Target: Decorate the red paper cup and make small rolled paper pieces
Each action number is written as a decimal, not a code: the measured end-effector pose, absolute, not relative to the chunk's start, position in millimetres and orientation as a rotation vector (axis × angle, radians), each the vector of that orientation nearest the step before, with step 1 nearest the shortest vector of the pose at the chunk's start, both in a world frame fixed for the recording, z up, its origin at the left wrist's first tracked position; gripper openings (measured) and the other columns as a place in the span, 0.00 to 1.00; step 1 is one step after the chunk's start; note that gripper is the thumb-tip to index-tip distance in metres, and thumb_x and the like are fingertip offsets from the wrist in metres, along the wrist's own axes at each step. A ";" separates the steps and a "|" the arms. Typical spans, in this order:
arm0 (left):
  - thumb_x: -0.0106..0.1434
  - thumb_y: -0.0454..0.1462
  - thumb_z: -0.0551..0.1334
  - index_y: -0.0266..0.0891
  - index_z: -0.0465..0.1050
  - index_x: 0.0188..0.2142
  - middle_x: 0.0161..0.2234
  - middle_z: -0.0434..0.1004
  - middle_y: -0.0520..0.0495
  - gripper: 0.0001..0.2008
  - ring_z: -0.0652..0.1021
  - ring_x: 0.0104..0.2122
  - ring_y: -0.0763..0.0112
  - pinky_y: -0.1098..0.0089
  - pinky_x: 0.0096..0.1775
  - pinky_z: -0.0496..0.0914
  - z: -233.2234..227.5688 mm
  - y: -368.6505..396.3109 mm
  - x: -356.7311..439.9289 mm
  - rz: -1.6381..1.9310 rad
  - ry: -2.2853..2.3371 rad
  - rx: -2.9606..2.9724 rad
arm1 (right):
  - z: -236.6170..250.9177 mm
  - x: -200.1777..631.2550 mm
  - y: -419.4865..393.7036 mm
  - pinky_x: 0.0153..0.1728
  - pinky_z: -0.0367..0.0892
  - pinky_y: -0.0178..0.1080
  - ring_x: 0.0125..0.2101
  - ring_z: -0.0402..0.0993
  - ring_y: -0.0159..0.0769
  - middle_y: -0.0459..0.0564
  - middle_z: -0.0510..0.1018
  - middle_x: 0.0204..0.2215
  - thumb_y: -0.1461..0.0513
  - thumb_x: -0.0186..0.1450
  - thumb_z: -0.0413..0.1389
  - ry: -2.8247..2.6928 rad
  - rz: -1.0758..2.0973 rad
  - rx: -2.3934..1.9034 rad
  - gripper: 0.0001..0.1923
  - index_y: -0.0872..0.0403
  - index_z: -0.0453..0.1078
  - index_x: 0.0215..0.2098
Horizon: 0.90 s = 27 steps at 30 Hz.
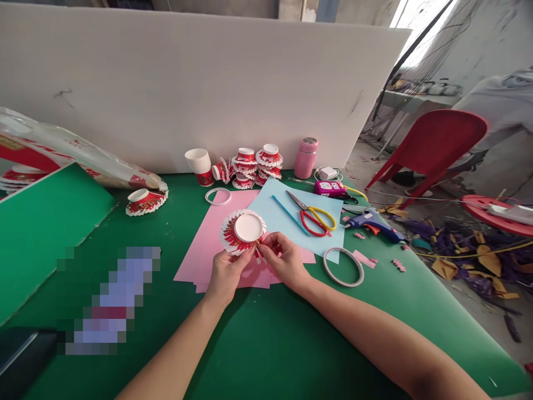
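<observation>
Between my two hands is a paper cup (249, 228), base up, its red and white wall cut into strips that fan out like a frill. My left hand (228, 270) pinches the frill at its near edge. My right hand (284, 256) closes thumb and finger on a strip at the near right of the same cup. The fingertips partly hide the strips they hold. Beneath lie pink paper sheets (204, 244) and a light blue sheet (266, 197). Scissors with red and yellow handles (312, 216) and a blue stick (289, 214) rest on the blue sheet.
Finished-looking frilled cups (245, 161) and stacked plain cups (199, 164) stand by the white board (200, 83). Rightward are a pink bottle (306, 158), a glue gun (377, 222) and a tape roll (343, 267). Another frilled cup (144, 201) sits left near a green board (45, 233).
</observation>
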<state>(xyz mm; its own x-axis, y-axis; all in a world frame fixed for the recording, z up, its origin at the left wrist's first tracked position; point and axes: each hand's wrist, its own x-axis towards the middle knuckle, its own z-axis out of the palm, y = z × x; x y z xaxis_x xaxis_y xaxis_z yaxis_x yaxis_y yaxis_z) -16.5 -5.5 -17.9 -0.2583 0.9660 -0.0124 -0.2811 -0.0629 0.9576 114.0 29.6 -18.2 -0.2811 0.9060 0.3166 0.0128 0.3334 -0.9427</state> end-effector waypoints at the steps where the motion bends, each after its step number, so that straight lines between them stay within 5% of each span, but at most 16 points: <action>1: 0.46 0.38 0.70 0.37 0.79 0.32 0.30 0.81 0.46 0.13 0.78 0.35 0.61 0.62 0.42 0.70 -17.6 -5.7 -16.0 1.544 1.172 0.884 | -18.5 113.4 30.3 0.21 0.61 0.32 0.20 0.65 0.27 0.45 0.73 0.21 0.55 0.60 0.55 -1.551 1.197 -0.851 0.11 0.54 0.63 0.27; 14: 0.48 0.38 0.69 0.38 0.80 0.29 0.26 0.80 0.48 0.08 0.78 0.31 0.63 0.66 0.37 0.71 -23.9 -5.5 -20.2 1.490 1.282 1.058 | -22.6 110.6 34.3 0.26 0.61 0.33 0.21 0.65 0.27 0.43 0.72 0.18 0.50 0.51 0.62 -1.251 1.651 -0.747 0.16 0.56 0.70 0.23; 21: 0.47 0.41 0.69 0.37 0.80 0.29 0.27 0.81 0.46 0.11 0.79 0.32 0.62 0.64 0.38 0.72 -21.2 -4.4 -19.0 1.427 1.240 0.950 | -27.0 106.7 34.8 0.28 0.65 0.35 0.22 0.69 0.30 0.45 0.75 0.21 0.50 0.51 0.62 -1.178 1.668 -0.704 0.17 0.55 0.70 0.23; 27: 0.51 0.42 0.67 0.36 0.78 0.30 0.28 0.81 0.45 0.11 0.79 0.30 0.64 0.66 0.36 0.73 -20.1 -5.4 -17.6 1.350 1.232 1.028 | -27.4 105.2 37.2 0.22 0.60 0.32 0.18 0.62 0.27 0.43 0.70 0.17 0.49 0.50 0.62 -1.110 1.577 -0.812 0.18 0.56 0.68 0.22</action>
<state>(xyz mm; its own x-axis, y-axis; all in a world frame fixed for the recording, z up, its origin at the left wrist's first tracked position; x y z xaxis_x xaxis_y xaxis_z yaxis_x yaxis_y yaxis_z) -17.6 -5.4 -20.1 -0.1409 0.9894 -0.0341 -0.1241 0.0165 0.9921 105.2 37.2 -27.4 -0.2725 0.9619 0.0213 -0.3449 -0.0770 -0.9355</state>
